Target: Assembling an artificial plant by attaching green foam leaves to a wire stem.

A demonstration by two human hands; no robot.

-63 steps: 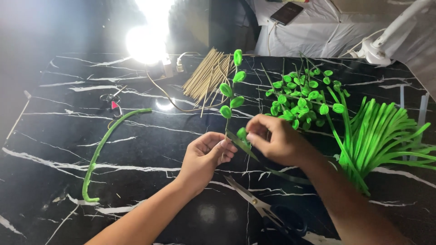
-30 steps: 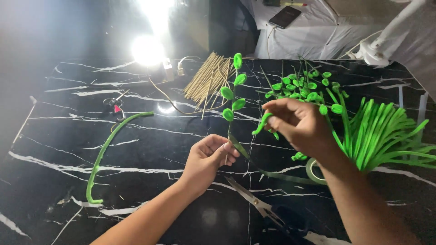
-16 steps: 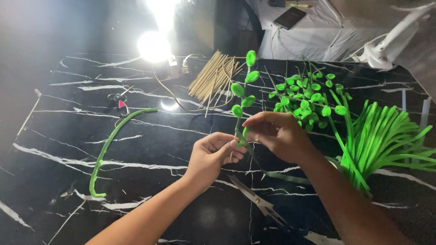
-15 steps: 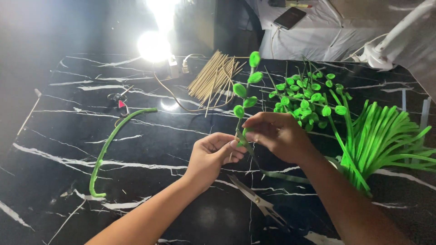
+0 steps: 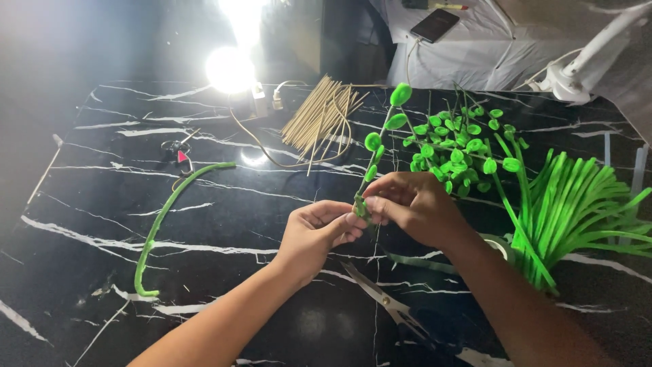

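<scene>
My left hand [image 5: 319, 231] and my right hand [image 5: 414, 207] meet over a black marble table [image 5: 224, 224]. Both pinch the lower part of a thin artificial stem with several small green oval leaves [image 5: 384, 129], which stands upright between the fingertips. The exact point where the fingers grip is partly hidden. A roll of green tape [image 5: 501, 246] lies just right of my right wrist, and scissors [image 5: 387, 302] lie on the table under my forearms.
A pile of leafed green stems [image 5: 462, 149] and a bundle of long green strips [image 5: 584, 211] lie at the right. Thin wooden sticks [image 5: 319, 119] sit at the back by a bright lamp [image 5: 231, 68]. A long green wrapped stem [image 5: 170, 217] curves at the left.
My right hand rose with a green piece, then came back down to the stem. Both hands now hold the leafed stem close together at its lower part.
</scene>
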